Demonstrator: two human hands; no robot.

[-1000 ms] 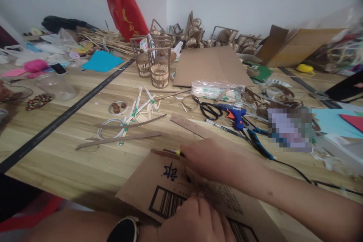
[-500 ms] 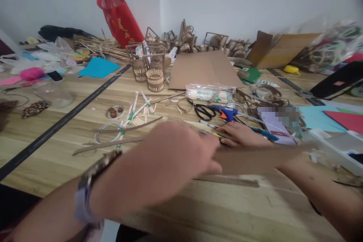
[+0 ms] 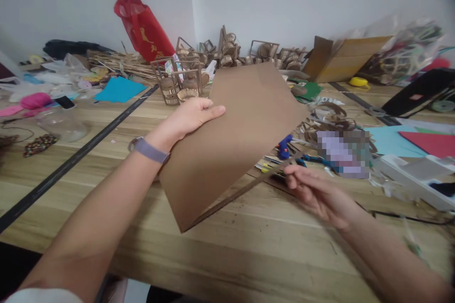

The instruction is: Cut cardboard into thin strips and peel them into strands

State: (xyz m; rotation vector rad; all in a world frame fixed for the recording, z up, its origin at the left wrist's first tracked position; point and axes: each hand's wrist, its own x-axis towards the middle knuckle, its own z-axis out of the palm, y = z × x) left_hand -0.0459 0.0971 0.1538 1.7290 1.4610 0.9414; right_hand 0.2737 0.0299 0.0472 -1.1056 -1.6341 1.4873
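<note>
A large brown cardboard sheet [image 3: 231,128] slants across the middle, its near corner tipped toward me. My left hand [image 3: 195,116] grips its left edge, thumb on top and the other fingers partly hidden. Below the sheet's right side runs a thin brown strip [image 3: 245,189], like cardboard seen edge-on. My right hand [image 3: 316,194] pinches this strip near its far end. Strip and sheet meet at the near corner; I cannot tell whether they are one piece. Partly covered behind them are a blue glue gun [image 3: 285,147] and some pens [image 3: 263,167].
Small slatted wooden buckets [image 3: 170,94] stand behind my left hand. A red bag [image 3: 144,33] leans on the wall. At right are coiled brown strips [image 3: 330,111], a white plastic tray [image 3: 408,180] and an open carton [image 3: 355,59]. A clear jar [image 3: 67,123] lies left.
My left hand has moved up and left onto the cardboard. The sheet now covers the sticks, rings and scissors. My right hand has come nearer and lifted the strip's end.
</note>
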